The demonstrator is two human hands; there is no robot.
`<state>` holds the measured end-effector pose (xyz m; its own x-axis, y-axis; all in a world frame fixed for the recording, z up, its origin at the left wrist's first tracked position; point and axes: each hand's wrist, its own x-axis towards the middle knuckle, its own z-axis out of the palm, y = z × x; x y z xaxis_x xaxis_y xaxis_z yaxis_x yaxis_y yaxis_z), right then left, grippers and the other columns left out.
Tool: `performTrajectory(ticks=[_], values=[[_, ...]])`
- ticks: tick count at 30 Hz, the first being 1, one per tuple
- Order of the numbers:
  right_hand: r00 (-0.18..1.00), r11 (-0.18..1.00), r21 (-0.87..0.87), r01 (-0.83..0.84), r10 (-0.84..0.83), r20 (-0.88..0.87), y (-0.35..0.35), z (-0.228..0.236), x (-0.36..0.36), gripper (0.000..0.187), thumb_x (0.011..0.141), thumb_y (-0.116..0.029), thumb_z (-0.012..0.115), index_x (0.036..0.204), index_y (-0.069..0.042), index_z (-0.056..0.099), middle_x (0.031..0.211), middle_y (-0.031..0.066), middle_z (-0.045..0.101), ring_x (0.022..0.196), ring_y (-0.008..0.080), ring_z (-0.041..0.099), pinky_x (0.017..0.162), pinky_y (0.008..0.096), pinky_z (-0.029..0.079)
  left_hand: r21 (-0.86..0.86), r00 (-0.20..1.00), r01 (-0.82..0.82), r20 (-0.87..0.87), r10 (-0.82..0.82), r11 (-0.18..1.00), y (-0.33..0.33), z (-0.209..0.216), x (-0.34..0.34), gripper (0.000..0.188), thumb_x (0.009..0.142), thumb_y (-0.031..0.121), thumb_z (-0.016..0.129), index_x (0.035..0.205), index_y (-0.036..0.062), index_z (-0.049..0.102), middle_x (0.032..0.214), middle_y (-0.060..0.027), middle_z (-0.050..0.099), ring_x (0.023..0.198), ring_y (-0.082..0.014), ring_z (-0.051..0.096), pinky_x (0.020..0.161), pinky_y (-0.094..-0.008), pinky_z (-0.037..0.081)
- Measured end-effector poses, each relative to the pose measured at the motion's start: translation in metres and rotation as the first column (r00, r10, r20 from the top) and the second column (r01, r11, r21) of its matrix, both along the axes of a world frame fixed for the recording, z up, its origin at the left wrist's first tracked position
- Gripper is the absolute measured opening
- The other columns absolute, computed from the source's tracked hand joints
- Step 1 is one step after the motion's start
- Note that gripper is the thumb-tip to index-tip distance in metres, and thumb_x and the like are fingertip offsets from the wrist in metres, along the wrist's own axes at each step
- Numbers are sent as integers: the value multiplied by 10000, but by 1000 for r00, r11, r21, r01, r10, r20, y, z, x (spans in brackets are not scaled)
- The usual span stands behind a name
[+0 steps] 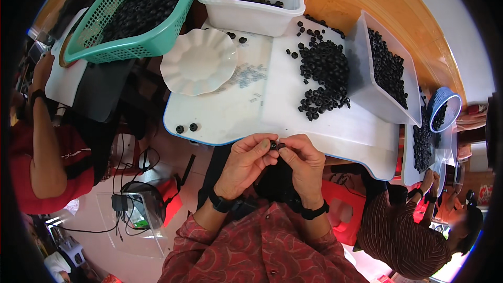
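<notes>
A small black part (273,145) is held up just in front of the near edge of the white table (220,118), between the person's two hands. It is pinched on one side by the thumb and fingertips of the left hand (245,160) and on the other by those of the right hand (303,161); whether a single piece or two pieces are gripped there cannot be told, since much is covered by the fingers. A dark band is worn on each wrist. On the table, two loose black rings (193,127) are seen side by side near the left front corner. Behind them a scalloped white plate (199,62) is placed, and a heap of black pieces (325,65) is spread farther to the right. Many more black pieces are contained in the white tub (251,18) at the back, in the translucent bin (361,68) beside the heap, and in the green basket (141,47) at the far left. At the right, a co-worker in a striped shirt (403,236) is seated by another work surface, near which a blue basket (453,106) is seen
</notes>
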<state>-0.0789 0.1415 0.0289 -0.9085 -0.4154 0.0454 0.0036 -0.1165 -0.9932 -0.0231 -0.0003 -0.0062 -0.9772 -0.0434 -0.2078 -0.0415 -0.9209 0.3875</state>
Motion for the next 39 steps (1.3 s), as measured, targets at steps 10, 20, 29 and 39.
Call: performTrajectory(ticks=[10, 20, 29, 39], values=[[1000, 1000, 19, 12, -12, -9, -3, 2, 2, 180, 861, 82, 652, 1020, 13, 699, 999, 43, 596, 900, 112, 612, 812, 223, 496, 4, 999, -28, -41, 28, 1000, 1, 0, 1, 230, 973, 84, 581, 1165, -30, 634, 1008, -93, 679, 828, -126, 655, 736, -261, 569], [997, 995, 89, 39, -32, -73, -5, 1, 3, 169, 855, 83, 659, 1010, 22, 690, 998, 51, 592, 884, 117, 623, 790, 225, 505, -30, 999, -36, -25, 35, 999, 2, -1, 3, 235, 968, 89, 591, 1172, -19, 634, 1002, -87, 680, 812, -128, 640, 729, -268, 536], [987, 993, 94, 65, -49, -154, -10, 9, 8, 148, 859, 86, 654, 992, 21, 670, 995, 57, 581, 844, 118, 636, 751, 224, 513, -93, 997, -77, -24, 75, 993, 3, -1, 5, 237, 963, 91, 597, 1171, -15, 640, 1013, -102, 686, 808, -144, 649, 743, -284, 544], [962, 985, 149, 88, -46, -268, -8, 12, 6, 167, 844, 99, 661, 991, 20, 664, 966, 65, 588, 812, 118, 640, 714, 221, 513, -138, 991, -96, -102, 82, 986, 2, 1, 8, 253, 965, 26, 566, 1203, -43, 620, 1084, -138, 672, 906, -176, 671, 837, -308, 574]])
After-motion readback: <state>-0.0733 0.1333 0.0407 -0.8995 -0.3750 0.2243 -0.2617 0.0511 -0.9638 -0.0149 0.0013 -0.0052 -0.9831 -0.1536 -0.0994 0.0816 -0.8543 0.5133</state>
